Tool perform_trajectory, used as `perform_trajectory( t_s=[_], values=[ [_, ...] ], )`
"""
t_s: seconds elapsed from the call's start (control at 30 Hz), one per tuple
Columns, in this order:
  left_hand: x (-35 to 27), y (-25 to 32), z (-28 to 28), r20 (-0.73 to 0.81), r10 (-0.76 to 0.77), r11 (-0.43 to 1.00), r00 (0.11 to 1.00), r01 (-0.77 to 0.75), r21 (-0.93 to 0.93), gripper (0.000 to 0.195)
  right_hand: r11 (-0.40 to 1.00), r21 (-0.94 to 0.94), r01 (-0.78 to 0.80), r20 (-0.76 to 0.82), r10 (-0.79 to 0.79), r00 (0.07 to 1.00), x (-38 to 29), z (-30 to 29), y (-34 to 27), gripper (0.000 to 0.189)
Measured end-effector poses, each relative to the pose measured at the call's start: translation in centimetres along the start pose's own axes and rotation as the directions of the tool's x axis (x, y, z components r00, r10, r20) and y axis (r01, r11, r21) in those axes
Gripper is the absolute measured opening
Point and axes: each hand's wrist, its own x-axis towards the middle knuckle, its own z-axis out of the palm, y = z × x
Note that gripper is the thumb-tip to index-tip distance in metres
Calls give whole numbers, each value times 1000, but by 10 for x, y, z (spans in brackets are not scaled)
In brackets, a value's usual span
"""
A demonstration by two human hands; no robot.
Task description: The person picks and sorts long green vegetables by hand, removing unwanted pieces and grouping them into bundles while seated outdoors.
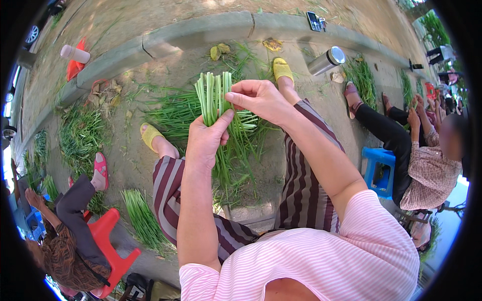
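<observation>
My left hand grips a bunch of green leafy stalks, perhaps garlic chives, around its middle. The pale cut ends point up and the thin leaves hang down below the fist. At the bunch's right edge my right hand pinches thumb and forefinger together by a stalk; whether a single stalk is held there is hard to see. Beneath both hands, a loose pile of the same stalks lies on the ground between my yellow slippers. Part of that pile is hidden by my hands and the bunch.
A neat chive bundle lies left of my leg. Ahead runs a concrete kerb with a mobile phone and keys on it. A steel flask stands near my right foot. People sit on both sides, by a red stool and a blue stool.
</observation>
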Motion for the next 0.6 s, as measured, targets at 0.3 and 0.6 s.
perform_trajectory(
  t_s=[0.3,0.6],
  values=[
    [5,18,-28,-195,94,945,976,-149,-293,21,981,175,87,-242,-43,969,5,-10,-9,22],
    [-2,41,-75,-210,100,742,973,-214,-635,25,977,123,175,-431,-106,896,11,-40,-5,23]
  ],
)
